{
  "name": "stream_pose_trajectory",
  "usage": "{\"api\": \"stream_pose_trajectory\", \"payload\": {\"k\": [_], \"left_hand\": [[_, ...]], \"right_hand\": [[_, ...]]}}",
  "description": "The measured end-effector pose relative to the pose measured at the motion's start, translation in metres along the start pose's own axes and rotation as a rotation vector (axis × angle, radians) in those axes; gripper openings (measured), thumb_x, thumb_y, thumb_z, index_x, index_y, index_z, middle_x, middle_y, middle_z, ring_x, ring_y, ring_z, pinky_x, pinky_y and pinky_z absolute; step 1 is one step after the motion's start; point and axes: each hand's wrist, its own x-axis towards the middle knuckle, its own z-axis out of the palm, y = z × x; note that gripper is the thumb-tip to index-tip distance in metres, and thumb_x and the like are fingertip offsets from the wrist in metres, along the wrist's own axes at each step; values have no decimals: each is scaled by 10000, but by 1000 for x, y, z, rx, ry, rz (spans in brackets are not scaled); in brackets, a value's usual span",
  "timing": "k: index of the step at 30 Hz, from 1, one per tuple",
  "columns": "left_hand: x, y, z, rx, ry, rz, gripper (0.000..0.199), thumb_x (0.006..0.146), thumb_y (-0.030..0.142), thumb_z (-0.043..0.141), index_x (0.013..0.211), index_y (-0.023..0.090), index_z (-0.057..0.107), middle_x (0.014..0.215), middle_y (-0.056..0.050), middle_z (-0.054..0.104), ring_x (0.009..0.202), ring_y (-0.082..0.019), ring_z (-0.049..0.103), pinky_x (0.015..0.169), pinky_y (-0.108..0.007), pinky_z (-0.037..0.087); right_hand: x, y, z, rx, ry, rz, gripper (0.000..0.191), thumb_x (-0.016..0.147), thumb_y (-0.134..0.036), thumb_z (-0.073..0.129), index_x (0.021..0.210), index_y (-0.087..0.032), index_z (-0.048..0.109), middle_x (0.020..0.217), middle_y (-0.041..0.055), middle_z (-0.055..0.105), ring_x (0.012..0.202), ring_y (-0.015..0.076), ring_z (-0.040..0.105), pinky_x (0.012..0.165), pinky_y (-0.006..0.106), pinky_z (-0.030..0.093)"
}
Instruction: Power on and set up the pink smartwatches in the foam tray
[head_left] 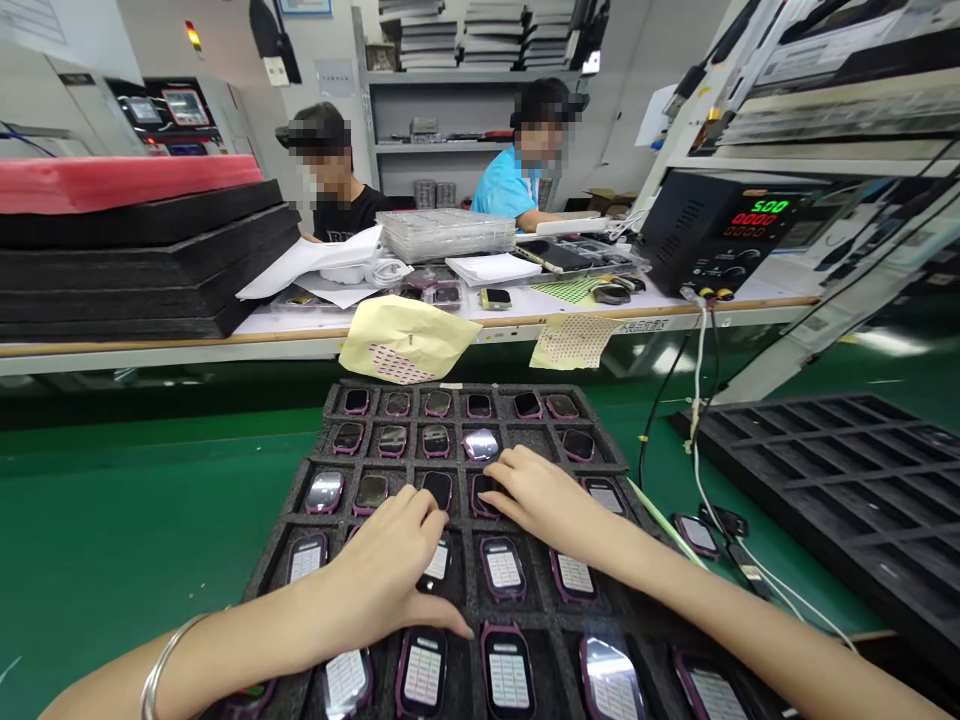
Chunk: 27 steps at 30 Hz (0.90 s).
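Note:
A black foam tray (466,590) holds several purple-framed smartwatches in separate compartments. My left hand (394,555) reaches over the tray's middle, fingers bent forward and thumb stretched away from them. Its fingertips are beside a dark-screened smartwatch (435,488), and the hand partly covers a lit smartwatch (437,565). Just right of it, my right hand (540,495) has its fingertips at another dark smartwatch (482,497), one digit over its screen, with a gap between the digits. Nearer smartwatches, such as this one (507,672), show pale keypad-like screens; most far ones are dark.
Behind the tray runs a workbench (300,340) with a foam stack (135,260), plastic boxes (446,232) and a power supply (720,235). Another compartmented tray (832,480) lies right, near loose cables (701,440). Two people sit beyond the bench.

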Motion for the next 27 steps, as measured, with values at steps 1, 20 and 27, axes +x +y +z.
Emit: {"api": "stream_pose_trajectory", "payload": {"k": [1, 20, 27], "left_hand": [[3, 1, -1, 58, 12, 11, 532, 711, 572, 656, 1013, 140, 579, 1016, -125, 586, 935, -309, 533, 788, -437, 458], [52, -29, 7, -480, 307, -169, 241, 877, 386, 481, 845, 159, 554, 916, -78, 588, 789, -217, 637, 700, -363, 504], [49, -25, -11, -1422, 217, -160, 325, 823, 349, 638, 1028, 101, 587, 805, -72, 660, 672, -142, 662, 574, -210, 476]], "right_hand": [[3, -2, 5, -5, 24, 32, 123, 858, -236, 610, 897, -132, 663, 893, 130, 615, 890, 285, 567, 789, 416, 455], [7, -24, -22, 1355, 141, 206, 402, 848, -336, 631, 1188, -139, 549, 931, 102, 687, 425, 46, 512, 317, 137, 345], [-2, -15, -22, 1601, 111, 213, 516, 838, -220, 638, 1321, -144, 474, 964, 119, 685, 639, 142, 639, 414, 185, 497]]}}
